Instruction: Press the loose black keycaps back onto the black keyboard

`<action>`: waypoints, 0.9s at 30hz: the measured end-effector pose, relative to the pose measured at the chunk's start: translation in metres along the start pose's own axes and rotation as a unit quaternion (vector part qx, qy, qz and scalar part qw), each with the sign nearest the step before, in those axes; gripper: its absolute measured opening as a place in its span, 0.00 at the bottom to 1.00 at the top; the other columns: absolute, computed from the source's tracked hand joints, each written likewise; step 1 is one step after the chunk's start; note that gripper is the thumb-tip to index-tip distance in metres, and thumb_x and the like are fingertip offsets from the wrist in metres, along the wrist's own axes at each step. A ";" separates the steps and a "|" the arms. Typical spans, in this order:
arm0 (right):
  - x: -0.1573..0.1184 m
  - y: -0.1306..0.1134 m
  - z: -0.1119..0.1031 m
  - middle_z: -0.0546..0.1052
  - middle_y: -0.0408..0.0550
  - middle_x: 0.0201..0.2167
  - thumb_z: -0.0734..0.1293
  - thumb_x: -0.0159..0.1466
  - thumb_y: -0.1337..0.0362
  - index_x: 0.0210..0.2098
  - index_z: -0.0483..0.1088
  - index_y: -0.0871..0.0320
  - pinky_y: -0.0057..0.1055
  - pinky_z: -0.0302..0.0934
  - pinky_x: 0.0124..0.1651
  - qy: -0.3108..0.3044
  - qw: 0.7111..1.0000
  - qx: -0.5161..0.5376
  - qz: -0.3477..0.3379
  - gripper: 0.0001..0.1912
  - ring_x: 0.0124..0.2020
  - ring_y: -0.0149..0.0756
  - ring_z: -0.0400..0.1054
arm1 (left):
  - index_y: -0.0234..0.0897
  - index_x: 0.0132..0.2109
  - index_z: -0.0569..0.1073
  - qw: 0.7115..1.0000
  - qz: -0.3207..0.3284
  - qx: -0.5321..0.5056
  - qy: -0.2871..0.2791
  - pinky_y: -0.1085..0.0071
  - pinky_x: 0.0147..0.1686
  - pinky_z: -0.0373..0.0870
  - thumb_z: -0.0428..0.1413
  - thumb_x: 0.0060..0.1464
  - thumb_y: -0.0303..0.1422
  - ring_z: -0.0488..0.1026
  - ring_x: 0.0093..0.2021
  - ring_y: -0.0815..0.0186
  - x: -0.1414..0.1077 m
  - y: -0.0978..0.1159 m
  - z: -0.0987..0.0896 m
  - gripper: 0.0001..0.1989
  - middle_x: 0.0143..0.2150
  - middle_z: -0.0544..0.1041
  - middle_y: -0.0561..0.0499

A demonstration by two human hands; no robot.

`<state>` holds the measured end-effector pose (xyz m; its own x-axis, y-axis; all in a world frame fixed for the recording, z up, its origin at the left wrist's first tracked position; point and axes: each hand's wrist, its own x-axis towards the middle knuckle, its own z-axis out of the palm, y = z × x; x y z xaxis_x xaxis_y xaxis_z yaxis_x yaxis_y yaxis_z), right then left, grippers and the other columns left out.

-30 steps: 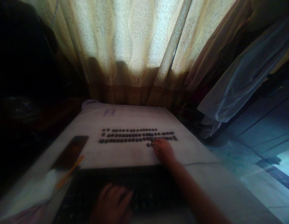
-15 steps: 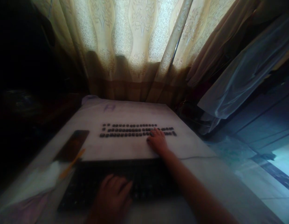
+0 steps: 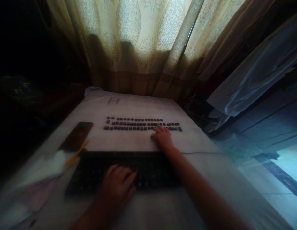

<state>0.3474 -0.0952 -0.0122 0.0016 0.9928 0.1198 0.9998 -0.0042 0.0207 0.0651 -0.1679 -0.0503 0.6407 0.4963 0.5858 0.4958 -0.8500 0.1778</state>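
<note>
My left hand (image 3: 118, 182) lies over the middle of a dark keyboard (image 3: 160, 171), its fingers stretched out and slightly apart on the keys. Farther forward, my right hand (image 3: 162, 138) reaches to loose black keycaps (image 3: 129, 128) set out in three rows on the pale cloth. Its fingers are extended, with the thumb apart, and the fingertips touch or hover over the nearer rows toward their right side. I cannot make out anything held in it. My right forearm crosses the keyboard's right end and hides part of it.
Left of the keyboard lie a dark phone (image 3: 77, 136), an orange tool (image 3: 77, 153) and crumpled white and pink cloth (image 3: 40, 191). A small dark piece (image 3: 33, 222) sits near the front left. A cable (image 3: 201, 153) runs rightward. Curtains (image 3: 148, 54) hang behind the table.
The view has tilted down, so the table and its things sit higher in the picture. Both hands stay at nearly the same spots; the right hand's fingers have shifted slightly among the keycaps.
</note>
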 end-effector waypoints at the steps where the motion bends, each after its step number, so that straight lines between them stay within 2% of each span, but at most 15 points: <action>1: 0.000 0.000 0.000 0.75 0.53 0.59 0.64 0.66 0.68 0.38 0.81 0.56 0.49 0.46 0.65 0.003 1.000 0.004 0.001 0.11 0.68 0.54 0.54 | 0.40 0.50 0.77 1.000 -0.007 0.002 0.010 0.51 0.55 0.64 0.48 0.64 0.30 0.74 0.45 0.58 -0.001 0.000 0.001 0.14 0.44 0.78 0.47; 3: 0.000 -0.001 0.000 0.75 0.54 0.58 0.65 0.66 0.68 0.39 0.80 0.58 0.49 0.46 0.65 0.008 1.000 0.015 0.000 0.10 0.67 0.53 0.54 | 0.40 0.51 0.77 1.000 -0.007 0.003 -0.001 0.51 0.55 0.64 0.50 0.64 0.30 0.74 0.45 0.58 -0.001 0.000 0.000 0.14 0.44 0.78 0.47; 6: -0.003 -0.003 -0.004 0.75 0.57 0.57 0.65 0.66 0.70 0.41 0.79 0.60 0.47 0.47 0.65 0.023 0.999 0.037 0.000 0.10 0.67 0.53 0.56 | 0.40 0.53 0.76 0.999 0.016 0.003 -0.047 0.52 0.54 0.66 0.52 0.62 0.30 0.75 0.46 0.58 0.002 -0.002 -0.008 0.14 0.46 0.79 0.47; 8: -0.010 -0.006 -0.010 0.75 0.58 0.56 0.65 0.66 0.70 0.42 0.77 0.60 0.46 0.52 0.62 0.035 0.998 0.057 0.008 0.09 0.63 0.52 0.61 | 0.40 0.53 0.76 0.998 0.022 0.004 -0.060 0.52 0.53 0.67 0.52 0.62 0.30 0.75 0.46 0.58 0.005 -0.003 -0.014 0.14 0.46 0.79 0.47; 11: -0.031 -0.015 -0.019 0.79 0.54 0.47 0.64 0.67 0.69 0.45 0.75 0.57 0.39 0.63 0.50 0.041 0.994 0.095 0.019 0.10 0.47 0.43 0.73 | 0.40 0.53 0.76 0.998 0.022 0.002 -0.060 0.53 0.53 0.68 0.52 0.63 0.30 0.75 0.45 0.58 0.007 -0.002 -0.018 0.14 0.45 0.79 0.47; 13: -0.051 -0.023 -0.022 0.80 0.48 0.42 0.63 0.67 0.69 0.45 0.74 0.55 0.32 0.66 0.42 0.036 0.991 0.125 0.017 0.09 0.37 0.36 0.75 | 0.40 0.53 0.76 0.998 0.025 0.002 -0.056 0.53 0.52 0.68 0.52 0.63 0.31 0.75 0.45 0.58 0.006 0.000 -0.016 0.14 0.45 0.79 0.46; 15: -0.072 -0.033 -0.020 0.79 0.46 0.39 0.65 0.66 0.69 0.44 0.73 0.55 0.30 0.67 0.42 0.032 0.987 0.156 0.002 0.08 0.37 0.34 0.75 | 0.39 0.52 0.76 0.999 0.012 0.006 -0.038 0.51 0.53 0.67 0.51 0.64 0.31 0.75 0.46 0.57 0.005 0.002 -0.011 0.14 0.46 0.79 0.46; 19: -0.103 -0.048 -0.011 0.79 0.48 0.38 0.67 0.63 0.71 0.42 0.73 0.57 0.33 0.67 0.44 0.050 0.955 0.289 -0.038 0.08 0.40 0.38 0.75 | 0.39 0.50 0.77 1.000 -0.005 0.011 -0.004 0.51 0.54 0.66 0.48 0.65 0.30 0.74 0.46 0.57 0.003 0.008 -0.007 0.14 0.45 0.79 0.46; 22: -0.112 -0.056 -0.005 0.80 0.47 0.38 0.67 0.63 0.70 0.42 0.74 0.56 0.33 0.67 0.43 0.046 0.945 0.320 -0.056 0.08 0.39 0.38 0.75 | 0.39 0.51 0.77 0.999 0.023 0.002 -0.033 0.54 0.54 0.67 0.49 0.65 0.30 0.74 0.46 0.58 0.005 0.009 -0.011 0.14 0.46 0.79 0.46; 24: -0.113 -0.060 -0.003 0.80 0.47 0.38 0.68 0.63 0.69 0.42 0.75 0.56 0.35 0.67 0.44 0.039 0.946 0.316 -0.063 0.08 0.39 0.39 0.75 | 0.39 0.52 0.76 0.998 0.032 -0.001 -0.053 0.55 0.54 0.68 0.50 0.65 0.30 0.74 0.47 0.58 0.007 0.010 -0.014 0.14 0.47 0.78 0.46; 27: -0.111 -0.063 -0.003 0.81 0.48 0.38 0.69 0.62 0.69 0.41 0.76 0.56 0.36 0.66 0.45 0.029 0.952 0.297 -0.072 0.08 0.40 0.41 0.75 | 0.39 0.53 0.76 0.998 0.032 0.001 -0.054 0.55 0.54 0.68 0.50 0.65 0.30 0.74 0.47 0.58 0.008 0.011 -0.014 0.14 0.47 0.78 0.46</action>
<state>0.2844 -0.2057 -0.0243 -0.1209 0.9695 0.2133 0.8246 0.2177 -0.5221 0.0675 -0.1761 -0.0325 0.7313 0.4568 0.5066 0.4529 -0.8805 0.1402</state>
